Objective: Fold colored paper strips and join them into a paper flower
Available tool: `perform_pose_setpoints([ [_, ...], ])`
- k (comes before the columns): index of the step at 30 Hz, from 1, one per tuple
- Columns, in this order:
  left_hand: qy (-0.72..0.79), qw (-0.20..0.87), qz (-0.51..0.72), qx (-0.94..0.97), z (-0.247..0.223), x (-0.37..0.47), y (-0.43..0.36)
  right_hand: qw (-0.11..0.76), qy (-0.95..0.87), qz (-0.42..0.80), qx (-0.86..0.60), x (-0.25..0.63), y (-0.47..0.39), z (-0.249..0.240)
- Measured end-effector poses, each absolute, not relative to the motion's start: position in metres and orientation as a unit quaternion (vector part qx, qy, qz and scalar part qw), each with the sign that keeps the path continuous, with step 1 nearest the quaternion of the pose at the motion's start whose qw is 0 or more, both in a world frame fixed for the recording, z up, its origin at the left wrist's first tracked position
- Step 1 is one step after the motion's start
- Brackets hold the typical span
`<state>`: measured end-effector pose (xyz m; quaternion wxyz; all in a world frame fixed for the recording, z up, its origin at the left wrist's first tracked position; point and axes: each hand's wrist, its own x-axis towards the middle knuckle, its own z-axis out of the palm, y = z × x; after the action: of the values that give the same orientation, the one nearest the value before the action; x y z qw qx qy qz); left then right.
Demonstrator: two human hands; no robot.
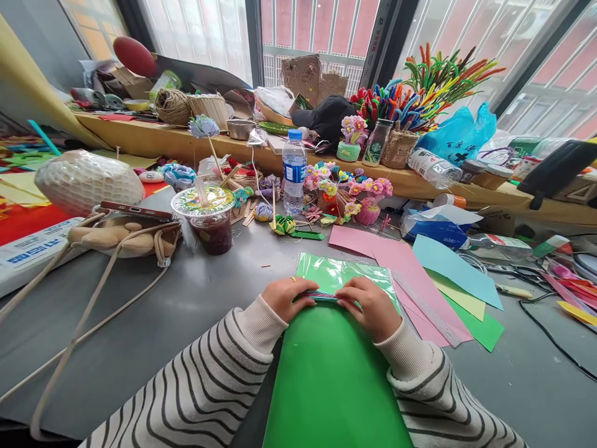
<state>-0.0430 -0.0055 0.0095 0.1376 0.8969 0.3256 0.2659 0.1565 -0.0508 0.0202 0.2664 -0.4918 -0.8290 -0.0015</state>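
My left hand (290,298) and my right hand (369,306) pinch the far edge of a stack of coloured paper (336,376), thumbs and fingers closed on either side. The top sheet is bright green, and thin blue and pink edges (323,296) show between my hands. The stack bows upward and runs toward me past the bottom of the view. Beyond and partly under my hands lies a clear plastic sleeve (342,269), shiny over a green surface. Whether the stack's edge sits inside the sleeve is hidden.
Pink sheets (357,241), a blue sheet (456,269) and a clear ruler (426,311) lie to the right, with scissors (522,274) farther out. A lidded drink cup (209,227), a water bottle (293,174) and a beige phone pouch (124,239) stand beyond and left.
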Motion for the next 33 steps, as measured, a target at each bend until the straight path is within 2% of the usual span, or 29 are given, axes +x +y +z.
perform_pose_setpoints([
  [11,0.217,-0.075,0.34,0.912,-0.011,-0.041,-0.013,0.273,-0.821,-0.065,-0.498,0.151,-0.054,0.017],
  [22,0.231,-0.061,0.312,0.92,-0.006,-0.041,-0.015,0.269,-0.814,-0.084,-0.508,0.148,-0.056,0.016],
  [27,0.286,0.033,0.317,0.904,0.0,-0.04,-0.018,0.26,-0.815,-0.062,-0.515,0.15,-0.054,0.016],
  [33,0.373,0.292,0.35,0.808,0.002,-0.041,-0.017,0.254,-0.815,-0.042,-0.519,0.151,-0.054,0.018],
])
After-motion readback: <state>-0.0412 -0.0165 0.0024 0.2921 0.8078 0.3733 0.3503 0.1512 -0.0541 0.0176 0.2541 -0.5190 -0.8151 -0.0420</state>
